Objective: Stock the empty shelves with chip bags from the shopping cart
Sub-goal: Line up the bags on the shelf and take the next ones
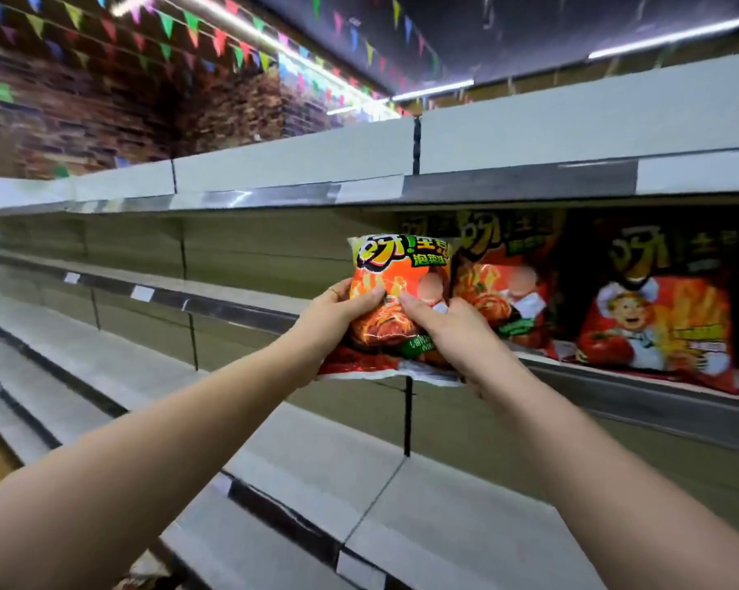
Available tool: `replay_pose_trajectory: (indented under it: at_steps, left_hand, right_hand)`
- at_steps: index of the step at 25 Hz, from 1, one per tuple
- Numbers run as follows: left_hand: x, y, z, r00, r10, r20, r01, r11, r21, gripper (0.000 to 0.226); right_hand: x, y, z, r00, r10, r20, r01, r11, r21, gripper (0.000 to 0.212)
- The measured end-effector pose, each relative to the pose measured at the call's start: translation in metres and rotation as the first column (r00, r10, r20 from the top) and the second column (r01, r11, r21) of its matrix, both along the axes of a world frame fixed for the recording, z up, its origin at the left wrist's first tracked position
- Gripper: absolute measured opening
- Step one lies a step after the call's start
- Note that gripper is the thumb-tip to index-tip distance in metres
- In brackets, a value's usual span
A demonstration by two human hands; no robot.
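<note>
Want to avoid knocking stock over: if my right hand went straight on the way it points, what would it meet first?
Your right hand grips the chip bag; beyond it, probably the back panel, with the standing bag close on the right. Depth is unclear.

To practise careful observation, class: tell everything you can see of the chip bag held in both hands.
The chip bag is glossy plastic film, orange-red with a yellow-green top band, bold Chinese lettering and a food picture. It is held upright, puffed, its crimped bottom seam bent out over the shelf edge. The left hand grips its left side, the right hand its lower right. A second bag stands just right of it.
</note>
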State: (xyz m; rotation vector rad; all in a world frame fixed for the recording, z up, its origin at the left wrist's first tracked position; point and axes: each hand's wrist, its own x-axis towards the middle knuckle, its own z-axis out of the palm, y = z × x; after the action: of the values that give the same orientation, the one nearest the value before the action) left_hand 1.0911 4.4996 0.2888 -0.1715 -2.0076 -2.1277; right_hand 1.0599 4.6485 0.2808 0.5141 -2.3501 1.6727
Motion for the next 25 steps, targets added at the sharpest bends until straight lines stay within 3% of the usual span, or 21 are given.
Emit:
replay_pose_trajectory:
  at_steps: [6, 13, 15, 16, 17, 18, 20, 23, 25]
  left_hand:
    - [-0.092, -0.026, 0.028, 0.992, -0.125, -0.034, 0.124, 0.992, -0.02, 0.028]
    - [-0.159, -0.024, -0.001, 0.994, -0.087, -0.064, 0.09, 0.994, 0.059, 0.02]
    - [-0.167, -0.023, -0.004, 0.993, -0.084, -0.077, 0.091, 0.992, 0.082, 0.025]
    - [-0.169, -0.022, -0.005, 0.993, -0.09, -0.079, 0.095, 0.993, 0.064, 0.027]
    - [-0.169, -0.021, -0.006, 0.992, -0.102, -0.074, 0.105, 0.994, 0.036, 0.029]
    - [-0.171, -0.021, -0.006, 0.992, -0.11, -0.069, 0.111, 0.994, 0.001, 0.033]
    - [-0.169, -0.02, -0.006, 0.991, -0.103, -0.082, 0.096, 0.992, -0.086, 0.043]
    - [-0.157, -0.016, -0.007, 0.953, 0.05, -0.299, -0.152, 0.932, -0.328, 0.085]
    - [-0.141, -0.006, -0.006, 0.892, -0.003, -0.452, -0.283, 0.777, -0.563, 0.102]
  right_hand:
    - [-0.064, -0.029, 0.018, 0.98, -0.197, 0.033, 0.197, 0.98, 0.002, 0.077]
    - [-0.087, -0.036, 0.008, 0.94, -0.341, -0.027, 0.334, 0.898, 0.287, 0.069]
    - [-0.074, -0.031, 0.009, 0.911, -0.356, -0.207, 0.411, 0.765, 0.495, 0.058]
    - [-0.066, -0.026, 0.01, 0.838, -0.338, -0.428, 0.536, 0.651, 0.538, 0.044]
    - [-0.061, -0.019, 0.01, 0.678, -0.295, -0.673, 0.697, 0.549, 0.461, 0.029]
    - [-0.06, -0.011, 0.008, 0.525, -0.252, -0.813, 0.802, 0.466, 0.374, 0.021]
    - [-0.069, 0.009, 0.004, 0.327, -0.244, -0.913, 0.918, 0.311, 0.246, 0.037]
    - [-0.077, 0.032, 0.002, 0.337, -0.344, -0.876, 0.941, 0.154, 0.301, 0.065]
    - [-0.077, 0.039, -0.003, 0.347, -0.364, -0.864, 0.938, 0.144, 0.316, 0.071]
